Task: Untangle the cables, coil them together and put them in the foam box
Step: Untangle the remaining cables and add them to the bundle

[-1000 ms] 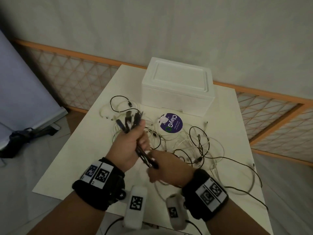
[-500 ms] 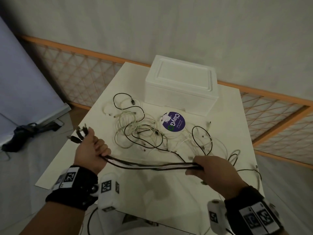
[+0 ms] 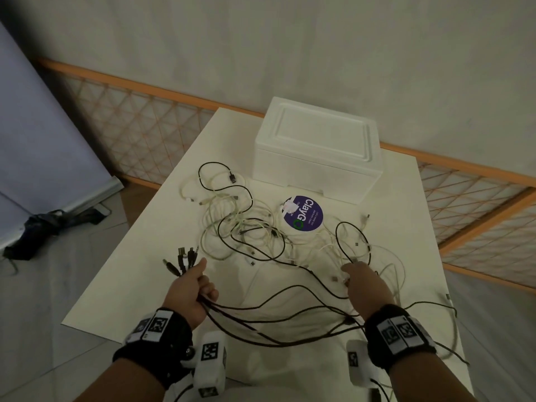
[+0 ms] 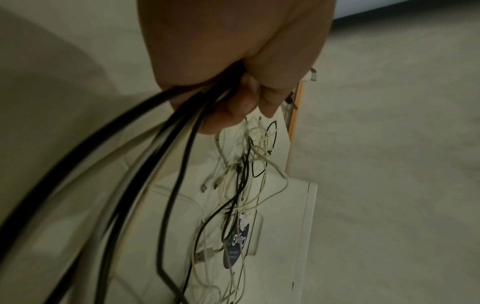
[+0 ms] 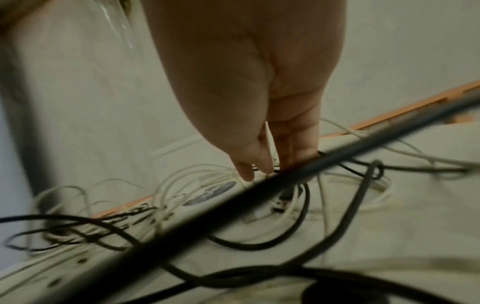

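Observation:
My left hand (image 3: 193,288) (image 4: 233,82) grips a bundle of black cables (image 3: 261,323) (image 4: 155,164) near their plugs (image 3: 182,258), which stick out past the thumb. The cables sag in loose loops across the near table toward my right wrist. My right hand (image 3: 358,278) (image 5: 262,164) reaches with straight fingers down onto a pile of white and black cables (image 3: 249,227) (image 5: 182,195) on the table, fingertips touching it. The white foam box (image 3: 316,152), lid on, stands at the table's far side.
A round purple sticker disc (image 3: 304,217) lies among the cables in front of the box. The white table (image 3: 130,271) has its left edge close to my left hand. An orange lattice rail (image 3: 145,120) runs behind. A dark bag (image 3: 52,224) lies on the floor at left.
My right hand has let go of the stretched black bundle and moved forward onto the cable pile. The bundle has gone slack into loops. My left hand moved right, still holding it.

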A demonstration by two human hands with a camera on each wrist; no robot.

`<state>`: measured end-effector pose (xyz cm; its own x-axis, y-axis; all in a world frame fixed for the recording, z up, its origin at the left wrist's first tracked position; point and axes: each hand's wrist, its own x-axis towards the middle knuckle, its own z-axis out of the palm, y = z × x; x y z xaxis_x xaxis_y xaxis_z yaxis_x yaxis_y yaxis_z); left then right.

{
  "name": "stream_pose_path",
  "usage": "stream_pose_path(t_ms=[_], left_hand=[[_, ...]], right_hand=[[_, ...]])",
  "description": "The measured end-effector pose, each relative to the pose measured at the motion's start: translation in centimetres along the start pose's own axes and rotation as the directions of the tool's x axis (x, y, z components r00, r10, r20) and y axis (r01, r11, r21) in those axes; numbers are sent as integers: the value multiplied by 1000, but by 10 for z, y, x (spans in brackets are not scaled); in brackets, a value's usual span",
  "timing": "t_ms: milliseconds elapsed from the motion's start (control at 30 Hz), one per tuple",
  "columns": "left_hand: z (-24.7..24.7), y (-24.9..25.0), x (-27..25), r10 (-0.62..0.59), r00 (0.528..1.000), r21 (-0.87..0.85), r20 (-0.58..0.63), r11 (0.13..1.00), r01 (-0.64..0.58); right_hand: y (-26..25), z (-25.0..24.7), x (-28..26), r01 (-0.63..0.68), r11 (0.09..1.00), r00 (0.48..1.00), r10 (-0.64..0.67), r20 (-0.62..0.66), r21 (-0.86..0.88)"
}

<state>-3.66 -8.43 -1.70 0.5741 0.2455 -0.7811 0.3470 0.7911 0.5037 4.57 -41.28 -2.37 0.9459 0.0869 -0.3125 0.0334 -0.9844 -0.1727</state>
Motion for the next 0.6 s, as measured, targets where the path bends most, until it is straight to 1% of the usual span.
stream_pose_path(t_ms=[67, 133, 233, 333, 467, 600], left_hand=[[5, 4, -2, -34, 999, -38, 37, 999, 36], [10, 8, -3, -43, 996, -57, 82, 997, 48], [15, 14, -2, -27, 989, -3, 143, 1000, 27], [19, 21, -1, -37, 981, 19, 193, 999, 34], [32, 31, -3, -39, 974, 49, 222, 998, 29], [45, 35, -5, -49, 966, 120, 255, 993, 19]], right_hand=[[3, 1, 12, -37, 999, 999, 38, 29, -31], [4, 2, 20, -50, 995, 998, 53, 26, -85], [4, 0, 27, -70, 990, 997, 72, 6, -122], [6, -3, 31, -90, 984, 996, 93, 15, -152], [10, -3, 35, -100, 984, 994, 105, 28, -146], [3, -5, 43, -29, 979, 998, 40, 46, -203]])
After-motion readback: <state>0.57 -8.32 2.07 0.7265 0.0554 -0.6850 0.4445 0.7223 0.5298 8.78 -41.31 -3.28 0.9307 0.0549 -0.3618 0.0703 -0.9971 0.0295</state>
